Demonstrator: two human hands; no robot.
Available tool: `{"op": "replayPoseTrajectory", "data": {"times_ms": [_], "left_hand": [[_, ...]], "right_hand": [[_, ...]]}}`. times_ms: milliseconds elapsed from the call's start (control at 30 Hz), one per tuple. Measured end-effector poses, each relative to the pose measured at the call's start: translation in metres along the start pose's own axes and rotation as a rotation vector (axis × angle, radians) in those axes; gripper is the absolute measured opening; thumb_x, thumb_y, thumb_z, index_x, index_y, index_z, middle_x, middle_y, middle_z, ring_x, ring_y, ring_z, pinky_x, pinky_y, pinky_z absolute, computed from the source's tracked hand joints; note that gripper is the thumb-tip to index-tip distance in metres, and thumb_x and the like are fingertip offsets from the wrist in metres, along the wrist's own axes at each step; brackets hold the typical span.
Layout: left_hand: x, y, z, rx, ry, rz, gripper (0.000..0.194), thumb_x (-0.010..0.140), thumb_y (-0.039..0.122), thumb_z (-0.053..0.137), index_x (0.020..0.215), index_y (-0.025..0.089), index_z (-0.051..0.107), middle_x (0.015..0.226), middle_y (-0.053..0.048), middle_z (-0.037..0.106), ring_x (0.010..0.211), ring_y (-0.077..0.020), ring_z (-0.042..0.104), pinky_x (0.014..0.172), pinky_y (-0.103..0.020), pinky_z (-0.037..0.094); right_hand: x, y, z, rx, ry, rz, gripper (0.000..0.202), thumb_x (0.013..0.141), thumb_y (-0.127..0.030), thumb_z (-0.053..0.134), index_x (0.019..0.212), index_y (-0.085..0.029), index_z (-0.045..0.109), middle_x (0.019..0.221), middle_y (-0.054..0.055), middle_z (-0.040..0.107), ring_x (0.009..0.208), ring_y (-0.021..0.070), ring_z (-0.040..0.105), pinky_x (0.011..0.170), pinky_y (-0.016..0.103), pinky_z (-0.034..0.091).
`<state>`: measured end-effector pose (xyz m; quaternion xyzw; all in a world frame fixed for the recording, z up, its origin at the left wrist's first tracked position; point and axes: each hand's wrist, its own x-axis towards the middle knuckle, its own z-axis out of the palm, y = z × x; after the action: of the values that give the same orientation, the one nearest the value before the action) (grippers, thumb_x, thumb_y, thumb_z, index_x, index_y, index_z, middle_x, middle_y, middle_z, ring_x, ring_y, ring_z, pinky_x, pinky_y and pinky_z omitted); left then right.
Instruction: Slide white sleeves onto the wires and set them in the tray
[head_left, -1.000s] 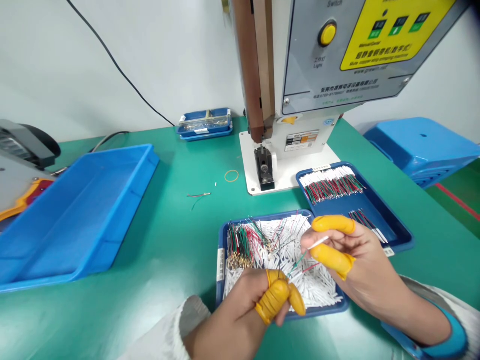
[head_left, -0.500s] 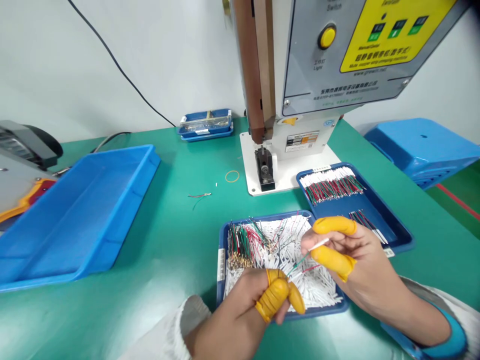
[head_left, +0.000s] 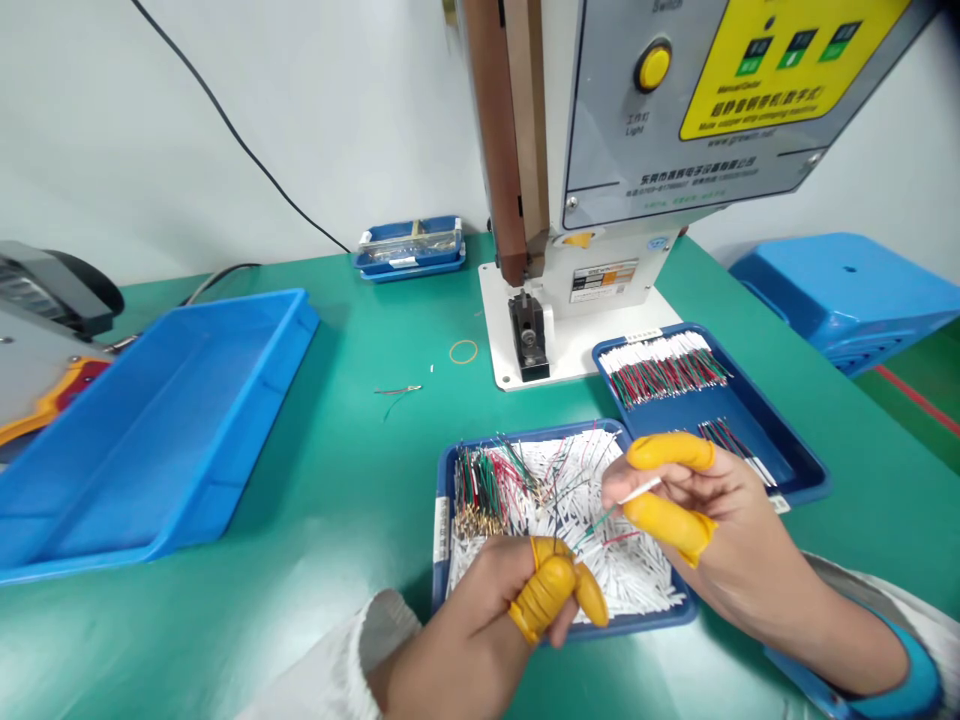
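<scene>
My left hand point(head_left: 517, 600), wearing yellow finger cots, pinches a small bunch of wires point(head_left: 600, 523) in black, green and red above the near tray. My right hand point(head_left: 694, 515), also in yellow finger cots, grips a thin white sleeve point(head_left: 640, 490) between thumb and fingers, at the end of the green wire. Below both hands is a blue tray point(head_left: 442, 560) full of loose white sleeves point(head_left: 630, 585). Bundled red, green and black wires point(head_left: 484, 485) with brass-coloured ends lie in its left part.
Behind the right hand, a second blue tray point(head_left: 757, 410) holds rows of sleeved wires. A crimping machine point(head_left: 540, 340) stands at the back. Left is a large blue bin point(head_left: 172, 430). A rubber band point(head_left: 463, 352) and a loose wire piece point(head_left: 401, 390) lie on the green table.
Both hands keep almost the same pose and hold. The whole view has shifted very slightly; nothing else has visibly moved.
</scene>
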<state>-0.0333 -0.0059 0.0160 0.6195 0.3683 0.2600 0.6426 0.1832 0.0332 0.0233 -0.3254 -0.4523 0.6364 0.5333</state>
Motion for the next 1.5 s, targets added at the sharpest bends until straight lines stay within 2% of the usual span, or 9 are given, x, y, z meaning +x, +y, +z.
{"op": "replayPoseTrajectory", "data": {"times_ms": [267, 433, 633, 800, 1100, 1200, 1300, 1400, 1500], "left_hand": [[0.002, 0.002, -0.001, -0.016, -0.009, -0.003, 0.053, 0.108, 0.053, 0.036, 0.076, 0.015, 0.054, 0.07, 0.0, 0.052, 0.066, -0.0086, 0.045, 0.067, -0.023, 0.035], [0.002, 0.003, 0.0, 0.003, -0.006, 0.033, 0.051, 0.109, 0.05, 0.036, 0.075, 0.015, 0.052, 0.073, -0.001, 0.052, 0.07, -0.0091, 0.047, 0.07, -0.023, 0.036], [0.001, 0.002, 0.0, 0.025, -0.013, 0.007, 0.049, 0.11, 0.046, 0.035, 0.077, 0.015, 0.053, 0.072, 0.0, 0.05, 0.068, -0.0087, 0.045, 0.073, -0.023, 0.037], [0.003, 0.001, -0.001, 0.039, -0.05, 0.055, 0.051, 0.109, 0.05, 0.032, 0.079, 0.014, 0.053, 0.072, -0.001, 0.05, 0.069, -0.0089, 0.046, 0.069, -0.022, 0.037], [0.002, 0.001, -0.002, 0.022, -0.029, 0.109, 0.052, 0.109, 0.051, 0.03, 0.077, 0.015, 0.049, 0.071, 0.0, 0.047, 0.068, -0.0088, 0.044, 0.066, -0.022, 0.035], [0.003, 0.004, -0.003, -0.004, -0.014, 0.121, 0.048, 0.11, 0.045, 0.034, 0.077, 0.014, 0.05, 0.071, 0.0, 0.047, 0.066, -0.0078, 0.043, 0.066, -0.021, 0.036], [0.005, 0.005, -0.004, 0.015, -0.028, 0.146, 0.045, 0.11, 0.041, 0.036, 0.078, 0.014, 0.052, 0.072, 0.0, 0.051, 0.068, -0.0074, 0.046, 0.066, -0.019, 0.037], [0.006, 0.004, -0.005, 0.057, -0.082, 0.123, 0.046, 0.111, 0.04, 0.033, 0.083, 0.013, 0.058, 0.074, -0.002, 0.056, 0.069, -0.0074, 0.05, 0.067, -0.018, 0.039], [0.007, 0.001, -0.005, 0.071, -0.157, 0.09, 0.052, 0.11, 0.045, 0.031, 0.084, 0.012, 0.062, 0.072, -0.003, 0.058, 0.066, -0.0079, 0.051, 0.064, -0.019, 0.04]], "right_hand": [[0.002, -0.001, 0.002, 0.051, -0.004, 0.032, 0.024, 0.083, -0.013, 0.084, 0.096, -0.033, 0.081, 0.091, -0.004, 0.083, 0.085, 0.0091, 0.08, 0.078, 0.009, 0.061], [0.004, -0.002, 0.005, 0.092, 0.003, 0.058, 0.023, 0.08, -0.015, 0.087, 0.094, -0.032, 0.082, 0.086, -0.002, 0.083, 0.078, 0.0099, 0.08, 0.07, 0.01, 0.061], [0.003, 0.001, 0.004, 0.146, -0.05, 0.12, 0.026, 0.079, -0.011, 0.087, 0.095, -0.031, 0.081, 0.084, -0.001, 0.082, 0.077, 0.0107, 0.079, 0.071, 0.015, 0.063], [0.0, 0.0, 0.002, 0.13, -0.074, 0.102, 0.028, 0.074, -0.01, 0.09, 0.093, -0.029, 0.081, 0.082, -0.001, 0.08, 0.078, 0.0135, 0.079, 0.073, 0.019, 0.064], [0.0, -0.004, 0.009, 0.041, -0.135, 0.208, 0.019, 0.081, -0.015, 0.085, 0.096, -0.026, 0.083, 0.088, 0.003, 0.083, 0.077, 0.0153, 0.08, 0.072, 0.021, 0.066], [0.003, -0.003, 0.011, 0.024, -0.082, 0.184, 0.019, 0.081, -0.018, 0.086, 0.096, -0.027, 0.083, 0.089, 0.003, 0.083, 0.079, 0.0147, 0.08, 0.072, 0.019, 0.065], [0.003, -0.003, 0.009, -0.032, 0.02, 0.106, 0.025, 0.082, -0.013, 0.084, 0.101, -0.03, 0.082, 0.09, 0.001, 0.082, 0.082, 0.0126, 0.079, 0.073, 0.016, 0.064], [0.001, -0.004, 0.003, -0.064, 0.028, 0.039, 0.026, 0.088, -0.012, 0.078, 0.107, -0.03, 0.08, 0.092, 0.001, 0.082, 0.081, 0.0136, 0.079, 0.076, 0.022, 0.066], [0.0, -0.005, 0.0, -0.053, 0.021, 0.039, 0.019, 0.092, -0.015, 0.075, 0.105, -0.028, 0.079, 0.093, 0.003, 0.082, 0.081, 0.0162, 0.079, 0.079, 0.029, 0.068]]}}
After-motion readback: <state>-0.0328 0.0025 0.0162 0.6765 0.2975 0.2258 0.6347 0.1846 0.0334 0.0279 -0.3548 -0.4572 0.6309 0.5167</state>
